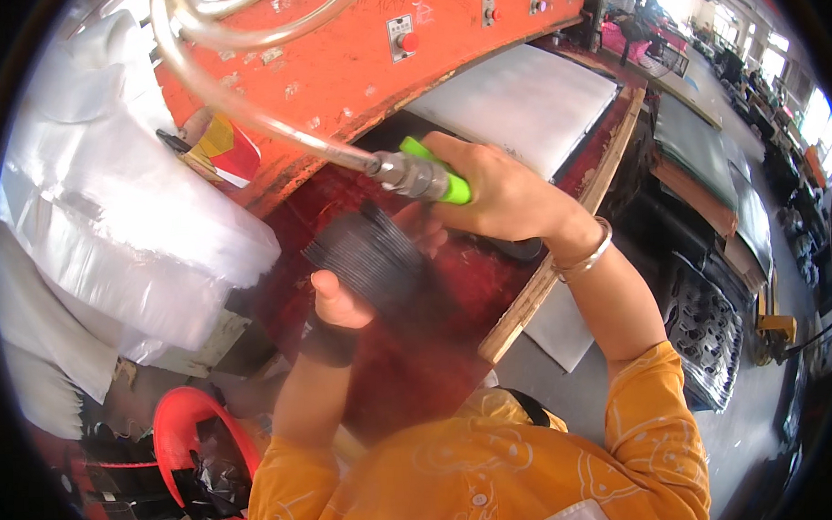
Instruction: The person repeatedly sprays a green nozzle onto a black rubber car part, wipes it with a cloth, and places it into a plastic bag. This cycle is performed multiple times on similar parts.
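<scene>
My right hand [505, 191] is closed around a bright green air blow gun [456, 187]. A metal coupling [411, 175] joins the gun to a clear hose [265, 128] that comes down from the upper left. Just below it, my left hand [340, 302] grips a stack of thin black pieces [365, 253] with ridged edges. The thumb shows on the near side of the stack and blurred fingertips on the far side. Motion smears the stack's lower right part, and the gun's nozzle is hidden by my right hand.
Beneath my hands lies a dark red work surface [392, 371] with a wooden edge strip [519, 311]. An orange machine [336, 66] with red buttons stands behind. Clear plastic sheeting [130, 206] is heaped at left, above a red bin [173, 443]. A pale flat sheet [529, 96] lies beyond.
</scene>
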`<state>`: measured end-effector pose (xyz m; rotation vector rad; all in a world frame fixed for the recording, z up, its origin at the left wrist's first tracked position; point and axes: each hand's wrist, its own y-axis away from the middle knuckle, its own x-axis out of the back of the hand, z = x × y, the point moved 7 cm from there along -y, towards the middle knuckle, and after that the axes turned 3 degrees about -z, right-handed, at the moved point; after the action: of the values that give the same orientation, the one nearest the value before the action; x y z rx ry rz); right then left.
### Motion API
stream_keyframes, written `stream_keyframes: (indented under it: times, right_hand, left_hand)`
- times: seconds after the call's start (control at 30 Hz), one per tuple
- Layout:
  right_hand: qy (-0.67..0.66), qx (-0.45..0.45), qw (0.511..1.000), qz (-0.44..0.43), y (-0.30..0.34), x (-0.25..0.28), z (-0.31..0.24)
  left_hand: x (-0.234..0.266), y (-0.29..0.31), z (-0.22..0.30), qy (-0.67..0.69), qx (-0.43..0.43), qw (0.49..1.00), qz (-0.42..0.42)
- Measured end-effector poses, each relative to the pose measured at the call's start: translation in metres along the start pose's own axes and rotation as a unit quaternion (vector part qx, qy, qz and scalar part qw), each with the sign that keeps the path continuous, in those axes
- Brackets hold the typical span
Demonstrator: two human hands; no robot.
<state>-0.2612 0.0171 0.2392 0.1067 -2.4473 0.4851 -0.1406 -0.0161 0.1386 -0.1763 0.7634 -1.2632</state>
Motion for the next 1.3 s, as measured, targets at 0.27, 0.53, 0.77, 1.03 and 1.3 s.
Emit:
stream_keyframes:
  times: [0.27, 0.53, 0.77, 1.03, 1.3]
  right_hand:
    - [-0.060, 0.019, 0.993, -0.104, -0.016, -0.015, -0.024]
    - [-0.112, 0.017, 0.976, -0.184, -0.022, -0.029, -0.030]
    - [0.051, 0.110, 0.975, 0.188, -0.019, 0.042, -0.021]
    - [-0.433, 0.093, 0.884, 0.151, 0.044, 0.068, 0.008]
    - [-0.356, -0.026, 0.930, 0.087, 0.064, -0.003, 0.034]
  left_hand:
    - [0.008, 0.002, -0.004, -0.020, 0.049, 0.996, 0.069]
    - [0.034, 0.009, 0.005, -0.092, -0.038, 0.989, 0.106]
    - [0.030, -0.040, 0.041, -0.039, 0.082, 0.995, -0.029]
    - [-0.001, -0.012, -0.032, -0.667, 0.189, 0.627, -0.355]
    - [-0.008, 0.041, -0.092, -0.677, 0.262, 0.640, -0.254]
